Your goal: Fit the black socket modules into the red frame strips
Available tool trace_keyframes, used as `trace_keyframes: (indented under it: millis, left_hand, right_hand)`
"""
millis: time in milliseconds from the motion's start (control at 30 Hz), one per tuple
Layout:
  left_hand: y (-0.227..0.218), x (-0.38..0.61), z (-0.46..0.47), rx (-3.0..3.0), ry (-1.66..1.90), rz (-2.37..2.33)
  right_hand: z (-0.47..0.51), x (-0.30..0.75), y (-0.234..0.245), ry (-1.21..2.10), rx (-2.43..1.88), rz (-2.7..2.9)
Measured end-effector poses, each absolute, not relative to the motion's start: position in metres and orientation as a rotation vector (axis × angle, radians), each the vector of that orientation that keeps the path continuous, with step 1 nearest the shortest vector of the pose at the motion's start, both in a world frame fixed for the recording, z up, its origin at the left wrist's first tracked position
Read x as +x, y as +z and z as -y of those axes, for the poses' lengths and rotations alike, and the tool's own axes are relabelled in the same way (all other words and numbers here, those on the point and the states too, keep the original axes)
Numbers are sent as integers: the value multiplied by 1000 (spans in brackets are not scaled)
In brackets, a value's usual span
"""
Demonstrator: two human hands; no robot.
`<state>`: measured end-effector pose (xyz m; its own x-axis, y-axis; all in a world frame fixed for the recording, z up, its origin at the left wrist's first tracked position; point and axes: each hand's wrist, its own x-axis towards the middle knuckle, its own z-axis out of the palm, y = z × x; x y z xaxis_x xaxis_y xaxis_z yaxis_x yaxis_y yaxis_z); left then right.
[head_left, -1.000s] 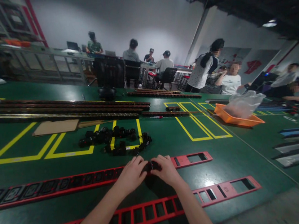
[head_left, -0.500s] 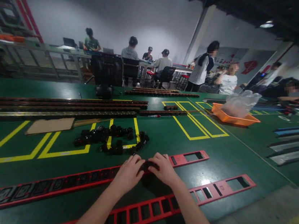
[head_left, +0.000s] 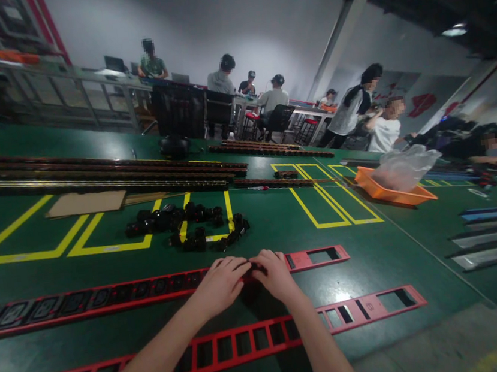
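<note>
A long red frame (head_left: 318, 257) lies crosswise on the green table, its left stretch filled with a row of black square units (head_left: 84, 301). Over its right part, my left hand (head_left: 224, 281) and my right hand (head_left: 275, 273) meet, fingers bent and closed on a small black part (head_left: 253, 266). Most of that part is hidden by the fingers, and I cannot tell whether it sits in the frame. Beneath my forearms lies a second red frame (head_left: 226, 351) with open slots. Beyond my hands is a loose cluster of black parts with cables (head_left: 189, 220).
Long dark rails (head_left: 106, 173) lie across the back. A cardboard sheet (head_left: 86, 203) is at the left. An orange bin (head_left: 389, 190) with a clear plastic bag (head_left: 409, 165) stands right, beyond grey strips (head_left: 496, 252). People work at tables behind.
Both hands stay together at the red frame, and their fingers now cover more of the black part. My view has shifted slightly. The frames and the loose cluster lie as before.
</note>
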<state>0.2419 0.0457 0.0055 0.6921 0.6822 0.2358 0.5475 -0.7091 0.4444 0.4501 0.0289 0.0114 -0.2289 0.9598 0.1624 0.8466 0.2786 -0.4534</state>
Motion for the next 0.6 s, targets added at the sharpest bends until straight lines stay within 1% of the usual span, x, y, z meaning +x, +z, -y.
trace_keyframes:
  millis: [167, 333, 467, 600]
  left_hand:
    - [6, 242, -45, 2578, 558, -901]
    - [10, 242, -44, 2629, 513, -896]
    - [13, 248, -38, 2693, 473, -958]
    - [9, 256, -36, 2744, 468, -965]
  right_hand:
    - [-32, 453, 20, 402, -1684, 2220]
    - [-55, 465, 34, 683, -1558, 2233]
    - [-90, 439, 42, 480, -1509, 2107]
    - [-118, 390, 44, 409, -1494, 2334]
